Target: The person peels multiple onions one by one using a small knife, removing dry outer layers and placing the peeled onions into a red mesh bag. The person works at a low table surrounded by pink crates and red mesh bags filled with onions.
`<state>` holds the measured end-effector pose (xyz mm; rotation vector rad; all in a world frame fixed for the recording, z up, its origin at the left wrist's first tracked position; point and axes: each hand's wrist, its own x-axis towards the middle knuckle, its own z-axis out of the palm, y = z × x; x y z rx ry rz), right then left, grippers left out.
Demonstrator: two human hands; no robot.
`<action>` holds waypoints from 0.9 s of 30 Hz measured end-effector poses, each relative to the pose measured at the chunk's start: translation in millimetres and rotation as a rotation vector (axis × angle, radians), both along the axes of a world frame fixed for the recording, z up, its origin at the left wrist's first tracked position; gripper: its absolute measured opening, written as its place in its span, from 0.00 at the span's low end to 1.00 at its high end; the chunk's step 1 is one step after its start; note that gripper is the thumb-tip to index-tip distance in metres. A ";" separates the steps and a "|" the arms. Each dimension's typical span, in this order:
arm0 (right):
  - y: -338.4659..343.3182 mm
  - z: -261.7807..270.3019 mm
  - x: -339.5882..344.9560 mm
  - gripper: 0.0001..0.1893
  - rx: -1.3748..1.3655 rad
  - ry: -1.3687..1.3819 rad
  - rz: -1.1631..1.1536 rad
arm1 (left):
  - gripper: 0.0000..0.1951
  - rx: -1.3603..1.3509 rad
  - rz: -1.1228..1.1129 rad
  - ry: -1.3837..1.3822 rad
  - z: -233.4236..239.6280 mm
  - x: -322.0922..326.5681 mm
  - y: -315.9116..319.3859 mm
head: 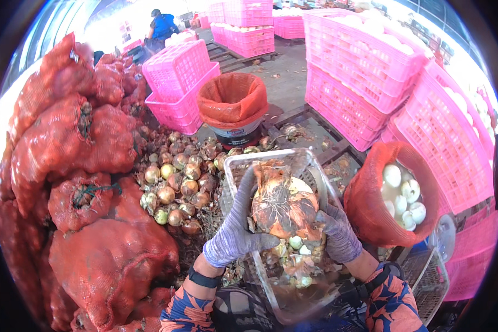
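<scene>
A large onion (284, 211), with brown papery skin and a tuft of dry roots facing me, is held up over a whitish plastic crate (262, 276). My left hand (238, 234), in a purple-grey knit glove, grips it from the left side. In a matching glove, my right hand (339, 234) is closed around a knife whose blade (321, 186) points away from me along the onion's right side. The knife's handle is hidden in the fist, and the right thumb lies by the onion. Below, inside the crate, are loose skins and pale peeled pieces (295, 242).
Unpeeled onions (178, 182) lie heaped left of the crate, beside stacked red mesh sacks (112, 261). A mesh-lined bucket (232, 108) stands ahead; another (357, 203) at right holds peeled onions in cloudy liquid. Pink crates (357, 62) stand on pallets. A person (162, 29) sits far back.
</scene>
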<state>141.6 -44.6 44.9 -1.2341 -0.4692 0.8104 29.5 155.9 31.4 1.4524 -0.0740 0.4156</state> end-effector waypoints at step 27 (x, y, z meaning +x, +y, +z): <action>-132.2 22.7 -10.4 0.20 -0.039 -0.070 0.253 | 0.67 -0.183 0.163 -0.010 -10.2 -3.9 -99.1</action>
